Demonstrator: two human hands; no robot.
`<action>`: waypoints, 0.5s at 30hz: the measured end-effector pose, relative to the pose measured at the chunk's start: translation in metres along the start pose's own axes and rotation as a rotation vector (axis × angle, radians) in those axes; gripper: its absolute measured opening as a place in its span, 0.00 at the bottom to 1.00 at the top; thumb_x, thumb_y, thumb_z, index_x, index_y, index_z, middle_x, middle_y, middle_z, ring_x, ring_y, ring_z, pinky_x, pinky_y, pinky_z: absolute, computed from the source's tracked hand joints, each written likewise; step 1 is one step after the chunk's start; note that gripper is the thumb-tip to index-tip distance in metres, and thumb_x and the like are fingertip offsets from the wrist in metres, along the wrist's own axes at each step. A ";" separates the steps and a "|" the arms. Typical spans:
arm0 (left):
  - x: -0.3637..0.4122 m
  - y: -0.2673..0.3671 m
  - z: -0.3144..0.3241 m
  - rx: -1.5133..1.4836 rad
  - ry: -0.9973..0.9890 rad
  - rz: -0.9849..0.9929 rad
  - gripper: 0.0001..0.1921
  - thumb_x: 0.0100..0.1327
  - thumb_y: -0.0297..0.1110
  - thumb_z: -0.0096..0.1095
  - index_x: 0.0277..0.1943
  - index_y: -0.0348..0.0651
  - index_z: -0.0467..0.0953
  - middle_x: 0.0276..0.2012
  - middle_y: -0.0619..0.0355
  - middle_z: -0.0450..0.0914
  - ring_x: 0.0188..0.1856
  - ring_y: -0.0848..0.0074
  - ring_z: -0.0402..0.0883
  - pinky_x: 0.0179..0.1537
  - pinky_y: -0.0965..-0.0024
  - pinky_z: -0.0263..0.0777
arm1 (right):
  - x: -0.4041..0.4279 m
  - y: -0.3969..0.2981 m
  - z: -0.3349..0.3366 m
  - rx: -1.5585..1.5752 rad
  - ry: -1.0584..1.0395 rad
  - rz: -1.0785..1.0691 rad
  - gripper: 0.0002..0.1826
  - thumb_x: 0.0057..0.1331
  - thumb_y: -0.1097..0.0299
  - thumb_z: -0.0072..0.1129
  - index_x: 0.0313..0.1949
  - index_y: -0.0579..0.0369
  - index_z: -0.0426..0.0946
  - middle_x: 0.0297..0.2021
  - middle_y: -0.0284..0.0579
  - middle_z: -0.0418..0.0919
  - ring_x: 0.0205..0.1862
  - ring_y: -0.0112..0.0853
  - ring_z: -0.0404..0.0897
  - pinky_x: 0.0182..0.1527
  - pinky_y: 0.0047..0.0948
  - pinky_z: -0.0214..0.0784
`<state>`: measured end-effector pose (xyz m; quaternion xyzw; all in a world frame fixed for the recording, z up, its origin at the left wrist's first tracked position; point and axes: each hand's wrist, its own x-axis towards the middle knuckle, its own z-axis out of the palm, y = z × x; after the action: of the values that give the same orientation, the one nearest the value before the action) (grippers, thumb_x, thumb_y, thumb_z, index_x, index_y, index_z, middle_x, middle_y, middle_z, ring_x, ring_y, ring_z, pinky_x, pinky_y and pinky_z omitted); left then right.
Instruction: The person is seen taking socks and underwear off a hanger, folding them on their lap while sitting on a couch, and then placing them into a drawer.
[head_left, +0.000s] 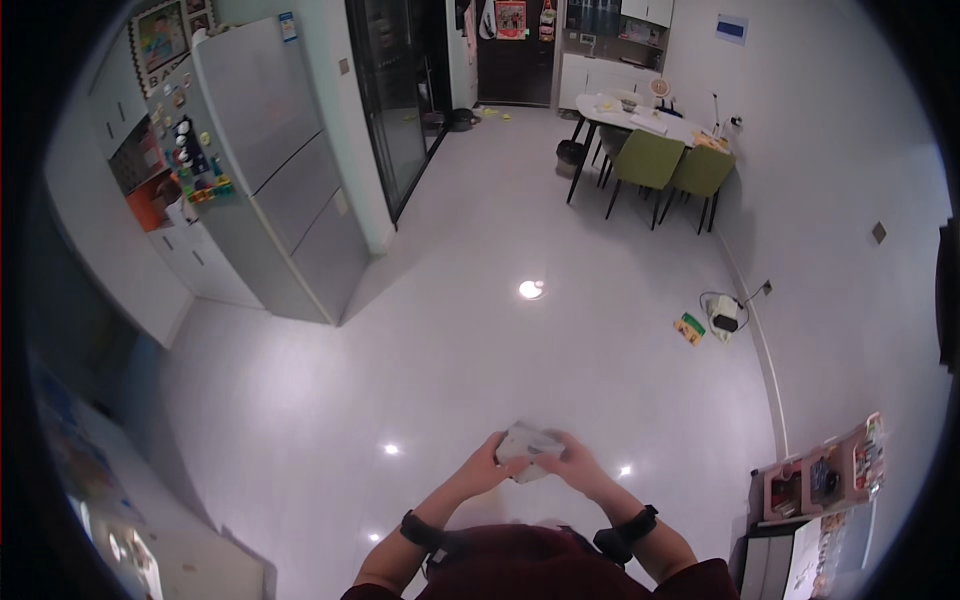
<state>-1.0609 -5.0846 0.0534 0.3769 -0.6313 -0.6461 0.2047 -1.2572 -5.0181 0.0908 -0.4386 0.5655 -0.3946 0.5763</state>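
A small whitish object (529, 442), perhaps a packet or folded cloth, is held in front of my body above the pale floor. My left hand (489, 465) grips its left side, with the thumb over the near face. On its right side, my right hand (568, 461) holds it the same way, thumb across the front. Slight blur keeps me from telling exactly what the object is. Dark straps (628, 534) circle both my forearms.
A grey refrigerator (270, 112) covered with magnets stands at left. At the far right are a white dining table (679, 133) and green chairs (649, 159). A corded appliance (724, 319) and a colourful packet (689, 328) lie by the right wall. A pink storage rack (806, 484) stands nearer.
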 end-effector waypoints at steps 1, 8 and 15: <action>0.030 0.008 -0.018 0.000 -0.013 -0.002 0.38 0.58 0.46 0.67 0.62 0.30 0.58 0.52 0.45 0.73 0.53 0.68 0.74 0.51 0.67 0.71 | 0.025 -0.019 -0.004 -0.102 0.015 0.048 0.32 0.62 0.64 0.62 0.61 0.63 0.59 0.51 0.47 0.72 0.48 0.30 0.74 0.50 0.27 0.68; 0.238 0.044 -0.118 0.038 -0.129 -0.063 0.34 0.60 0.41 0.66 0.62 0.33 0.58 0.52 0.50 0.73 0.53 0.72 0.73 0.53 0.69 0.69 | 0.228 -0.052 -0.081 0.139 0.060 -0.028 0.31 0.62 0.67 0.61 0.61 0.63 0.59 0.52 0.48 0.71 0.51 0.30 0.73 0.53 0.29 0.67; 0.447 0.075 -0.225 0.159 -0.117 -0.096 0.41 0.57 0.51 0.66 0.63 0.30 0.58 0.52 0.43 0.74 0.53 0.63 0.75 0.54 0.66 0.69 | 0.450 -0.113 -0.163 -0.018 -0.018 0.005 0.31 0.61 0.63 0.62 0.60 0.61 0.61 0.50 0.46 0.73 0.50 0.29 0.73 0.52 0.28 0.66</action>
<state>-1.1920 -5.5732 0.0423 0.3834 -0.6725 -0.6242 0.1056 -1.3934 -5.4901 0.0648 -0.4457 0.5650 -0.3840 0.5785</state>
